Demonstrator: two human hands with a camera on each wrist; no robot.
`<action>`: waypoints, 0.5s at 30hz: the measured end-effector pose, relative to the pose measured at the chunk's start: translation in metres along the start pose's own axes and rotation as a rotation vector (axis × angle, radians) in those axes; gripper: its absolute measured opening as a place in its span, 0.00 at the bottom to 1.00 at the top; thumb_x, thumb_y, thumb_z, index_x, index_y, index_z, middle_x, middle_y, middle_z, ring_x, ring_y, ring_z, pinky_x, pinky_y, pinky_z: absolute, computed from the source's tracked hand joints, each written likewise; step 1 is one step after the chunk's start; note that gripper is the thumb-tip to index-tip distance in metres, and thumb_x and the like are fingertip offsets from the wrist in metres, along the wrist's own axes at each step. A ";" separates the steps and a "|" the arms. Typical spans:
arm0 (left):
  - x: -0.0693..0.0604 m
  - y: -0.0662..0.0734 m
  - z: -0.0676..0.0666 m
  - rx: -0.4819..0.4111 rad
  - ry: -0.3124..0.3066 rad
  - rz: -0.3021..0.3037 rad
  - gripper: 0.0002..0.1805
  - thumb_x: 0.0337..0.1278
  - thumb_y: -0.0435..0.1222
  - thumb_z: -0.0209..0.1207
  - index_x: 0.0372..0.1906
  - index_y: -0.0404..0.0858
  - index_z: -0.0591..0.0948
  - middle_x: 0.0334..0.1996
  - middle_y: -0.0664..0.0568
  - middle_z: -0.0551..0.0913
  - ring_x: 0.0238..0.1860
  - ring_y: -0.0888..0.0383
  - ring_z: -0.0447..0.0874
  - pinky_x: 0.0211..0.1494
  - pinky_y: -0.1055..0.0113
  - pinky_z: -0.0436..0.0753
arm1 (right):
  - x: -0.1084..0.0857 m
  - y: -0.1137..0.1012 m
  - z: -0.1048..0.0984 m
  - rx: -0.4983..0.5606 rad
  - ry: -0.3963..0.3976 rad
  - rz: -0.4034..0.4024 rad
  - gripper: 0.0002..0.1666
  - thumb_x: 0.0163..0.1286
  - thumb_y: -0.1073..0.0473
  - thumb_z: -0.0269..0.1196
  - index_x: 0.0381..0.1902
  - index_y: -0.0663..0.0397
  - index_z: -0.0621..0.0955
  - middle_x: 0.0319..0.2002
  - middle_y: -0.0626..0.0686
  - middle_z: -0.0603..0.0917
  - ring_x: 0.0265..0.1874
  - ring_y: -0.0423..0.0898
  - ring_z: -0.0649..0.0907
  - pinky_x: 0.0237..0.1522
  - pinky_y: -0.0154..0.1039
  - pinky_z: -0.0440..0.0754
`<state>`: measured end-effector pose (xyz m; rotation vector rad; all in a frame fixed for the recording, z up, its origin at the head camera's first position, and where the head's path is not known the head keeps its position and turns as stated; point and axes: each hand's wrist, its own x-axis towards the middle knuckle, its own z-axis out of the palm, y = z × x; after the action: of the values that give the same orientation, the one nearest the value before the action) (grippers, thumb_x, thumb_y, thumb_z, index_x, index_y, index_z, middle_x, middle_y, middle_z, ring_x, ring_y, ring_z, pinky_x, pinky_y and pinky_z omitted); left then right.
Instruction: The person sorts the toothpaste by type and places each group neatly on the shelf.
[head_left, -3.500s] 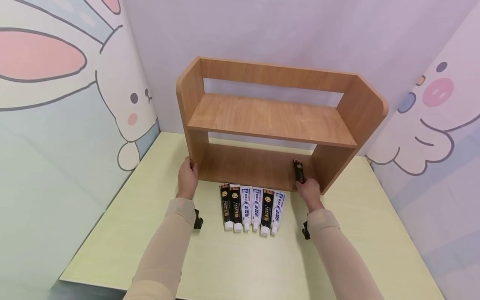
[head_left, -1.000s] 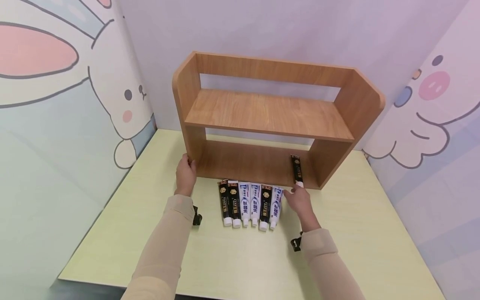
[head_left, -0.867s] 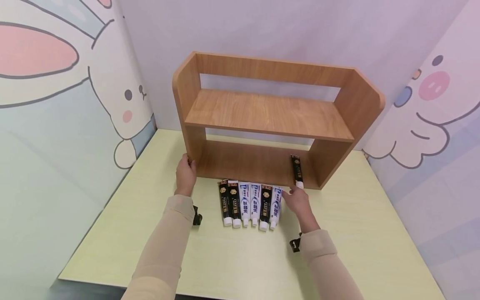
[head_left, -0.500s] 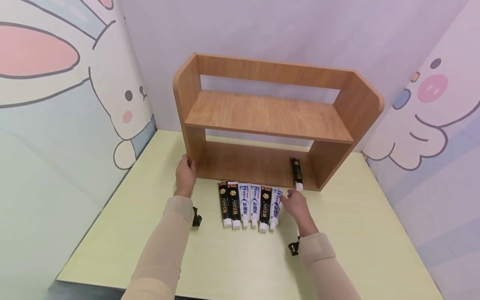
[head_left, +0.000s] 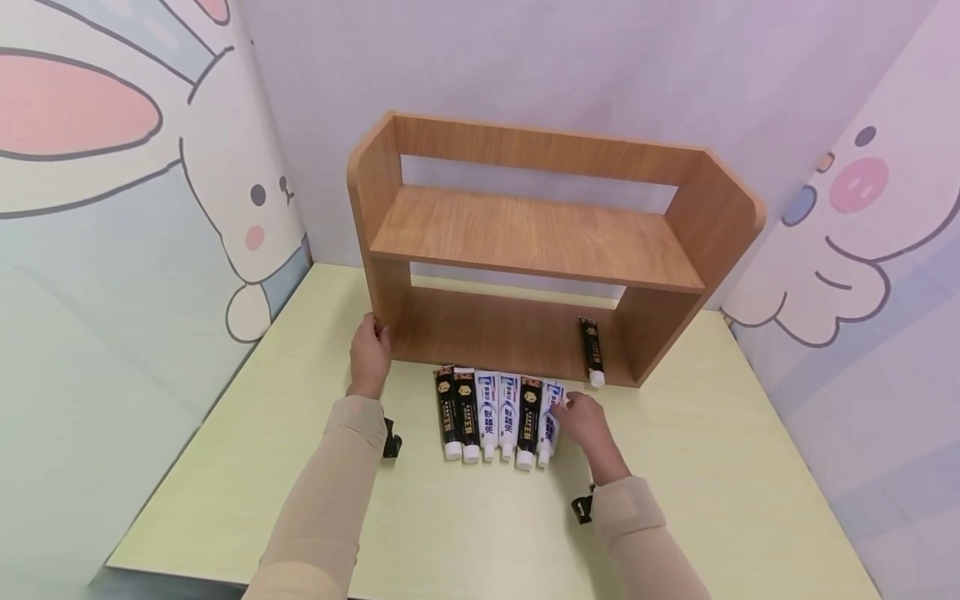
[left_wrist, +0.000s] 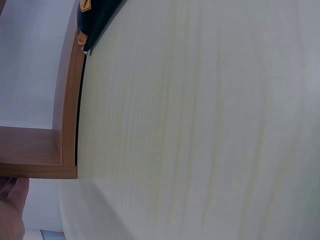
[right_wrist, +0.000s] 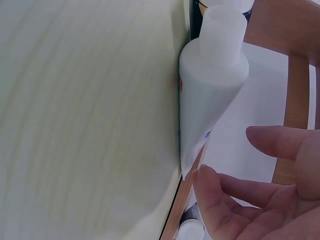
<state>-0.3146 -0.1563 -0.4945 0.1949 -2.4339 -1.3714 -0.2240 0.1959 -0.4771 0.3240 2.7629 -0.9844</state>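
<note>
My left hand (head_left: 371, 354) rests against the outer face of the left side panel of a brown wooden shelf (head_left: 517, 225), its fingers loosely bent. In the left wrist view its thumb (left_wrist: 18, 195) touches that panel. My right hand (head_left: 585, 421) is over the upper right of the rightmost white toothpaste tube (head_left: 550, 421) in a row on the table. The right wrist view shows thumb and fingers spread apart, fingertips close to the flat end of this white tube (right_wrist: 210, 90); contact is unclear. On the shelf's lower board, near the right, lies a black toothpaste tube (head_left: 591, 346).
Several more tubes lie left of the rightmost one, among them a black tube (head_left: 528, 421) and a white tube (head_left: 507, 417), caps towards me. The pale yellow table (head_left: 465, 533) stands between walls with cartoon animals. A black wrist-camera mount (head_left: 583, 508) sits by my right sleeve.
My right hand has let go of the black toothpaste tube on the lower board and moved left and towards me, to the rightmost white tube. The left hand stays at the shelf's side.
</note>
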 end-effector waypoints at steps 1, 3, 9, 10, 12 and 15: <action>0.000 0.000 0.000 -0.003 -0.002 -0.001 0.19 0.74 0.34 0.50 0.63 0.33 0.67 0.57 0.38 0.74 0.55 0.42 0.75 0.56 0.46 0.76 | 0.000 0.000 0.001 0.002 0.001 -0.002 0.31 0.72 0.55 0.56 0.62 0.77 0.69 0.58 0.74 0.73 0.54 0.64 0.76 0.52 0.56 0.76; -0.001 0.000 -0.001 -0.011 -0.005 -0.005 0.19 0.74 0.35 0.50 0.64 0.34 0.67 0.58 0.38 0.74 0.56 0.43 0.75 0.56 0.46 0.75 | -0.001 0.000 0.002 -0.001 0.003 -0.006 0.31 0.72 0.56 0.55 0.62 0.77 0.69 0.57 0.74 0.73 0.53 0.64 0.76 0.51 0.56 0.76; -0.002 0.001 -0.001 -0.022 -0.006 -0.004 0.19 0.74 0.34 0.50 0.64 0.34 0.67 0.58 0.39 0.74 0.56 0.43 0.74 0.57 0.46 0.75 | -0.003 -0.001 0.005 -0.010 -0.020 0.022 0.31 0.72 0.57 0.56 0.63 0.77 0.69 0.59 0.74 0.72 0.54 0.64 0.76 0.53 0.56 0.75; -0.002 0.001 -0.001 -0.021 -0.005 -0.003 0.19 0.74 0.34 0.50 0.64 0.34 0.67 0.58 0.39 0.74 0.56 0.43 0.74 0.57 0.46 0.75 | -0.003 0.000 0.006 -0.014 -0.024 0.027 0.31 0.72 0.56 0.56 0.63 0.76 0.69 0.58 0.73 0.73 0.53 0.63 0.77 0.53 0.56 0.75; -0.002 0.001 -0.001 -0.023 -0.005 -0.003 0.19 0.74 0.34 0.51 0.64 0.34 0.67 0.58 0.39 0.74 0.56 0.43 0.75 0.57 0.46 0.75 | -0.003 0.000 0.008 -0.023 -0.027 0.032 0.30 0.71 0.56 0.57 0.61 0.76 0.70 0.56 0.73 0.75 0.50 0.61 0.78 0.52 0.55 0.76; -0.002 0.002 -0.001 -0.020 -0.007 -0.007 0.19 0.74 0.34 0.51 0.64 0.34 0.67 0.58 0.39 0.74 0.56 0.43 0.75 0.57 0.46 0.75 | -0.005 0.001 0.009 -0.033 -0.025 0.025 0.29 0.71 0.56 0.58 0.59 0.76 0.72 0.53 0.72 0.77 0.46 0.59 0.79 0.50 0.54 0.77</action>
<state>-0.3122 -0.1555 -0.4930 0.1948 -2.4258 -1.4015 -0.2177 0.1902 -0.4836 0.3380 2.7426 -0.9300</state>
